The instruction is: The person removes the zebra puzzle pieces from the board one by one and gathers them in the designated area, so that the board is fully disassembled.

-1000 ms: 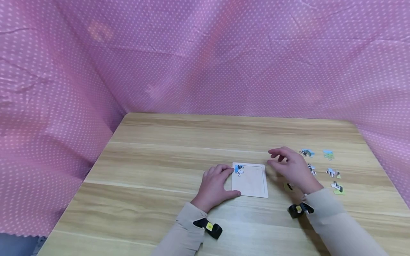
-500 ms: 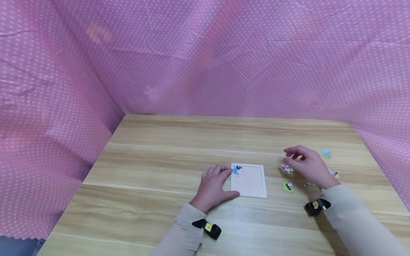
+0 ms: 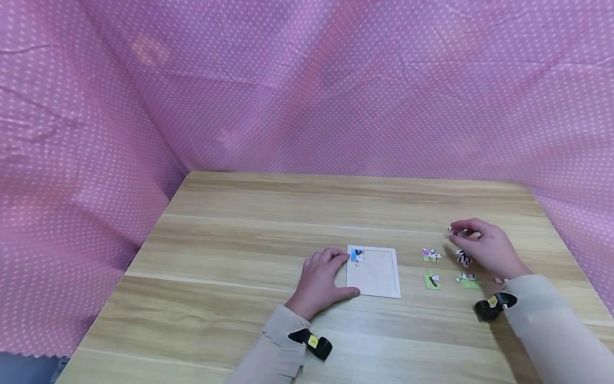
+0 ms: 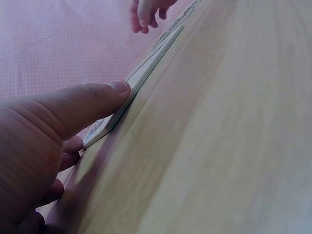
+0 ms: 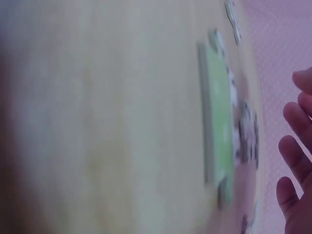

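Note:
A white square puzzle tray [image 3: 379,282] lies on the table, with one blue-and-white puzzle piece [image 3: 357,257] in its upper left corner. My left hand [image 3: 321,285] holds the tray by its left side, thumb [image 4: 109,95] along the near edge and forefinger at the far left. Over the loose pieces at the right, my right hand [image 3: 489,248] hovers with thumb and forefinger spread apart. A dark-patterned puzzle piece [image 3: 451,231] shows at those fingertips, partly covered by them. In the blurred right wrist view, the fingers [image 5: 295,156] appear apart from the pieces.
Several picture pieces lie in rows right of the tray, among them a pink-and-white piece [image 3: 431,255], a black-and-white piece [image 3: 463,259], a green piece [image 3: 432,281] and a green striped piece [image 3: 468,281]. A dotted pink cloth [image 3: 307,96] hangs behind the wooden table [image 3: 216,256].
My right hand has moved rightward across the loose pieces, uncovering those nearest the tray and covering ones farther right. The left hand and tray have stayed in place.

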Available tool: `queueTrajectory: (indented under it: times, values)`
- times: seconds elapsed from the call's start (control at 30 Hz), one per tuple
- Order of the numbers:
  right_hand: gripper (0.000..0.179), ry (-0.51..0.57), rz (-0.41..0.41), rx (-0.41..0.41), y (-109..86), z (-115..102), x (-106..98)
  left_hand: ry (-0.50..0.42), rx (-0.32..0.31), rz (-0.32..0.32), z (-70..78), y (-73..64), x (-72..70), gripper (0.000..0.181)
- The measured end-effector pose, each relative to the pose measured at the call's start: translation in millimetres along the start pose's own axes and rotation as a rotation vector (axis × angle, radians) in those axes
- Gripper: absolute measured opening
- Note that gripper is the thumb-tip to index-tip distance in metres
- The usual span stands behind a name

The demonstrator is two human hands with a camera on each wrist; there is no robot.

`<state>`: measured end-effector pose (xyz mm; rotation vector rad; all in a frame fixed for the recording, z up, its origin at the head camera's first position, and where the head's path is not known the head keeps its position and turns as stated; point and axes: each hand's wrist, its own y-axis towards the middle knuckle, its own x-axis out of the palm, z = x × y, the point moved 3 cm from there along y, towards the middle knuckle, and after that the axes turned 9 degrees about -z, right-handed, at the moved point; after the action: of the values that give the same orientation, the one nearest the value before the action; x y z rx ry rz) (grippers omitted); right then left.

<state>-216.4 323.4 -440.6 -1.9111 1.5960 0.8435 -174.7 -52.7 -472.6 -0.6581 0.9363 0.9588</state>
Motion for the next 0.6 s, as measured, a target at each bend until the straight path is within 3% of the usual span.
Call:
queueTrajectory:
  times: [0.33, 0.6]
  values:
    - [0.046, -0.046, -0.065, 0.133, 4.2, 24.2, -12.1, 0.000, -0.003, -0.004, -2.1, 0.4, 1.3, 0.081]
    - [0.051, -0.099, -0.133, 0.148, 11.7, 29.8, -13.7, 0.000, 0.008, 0.004, -3.4, 0.6, 1.8, 0.081]
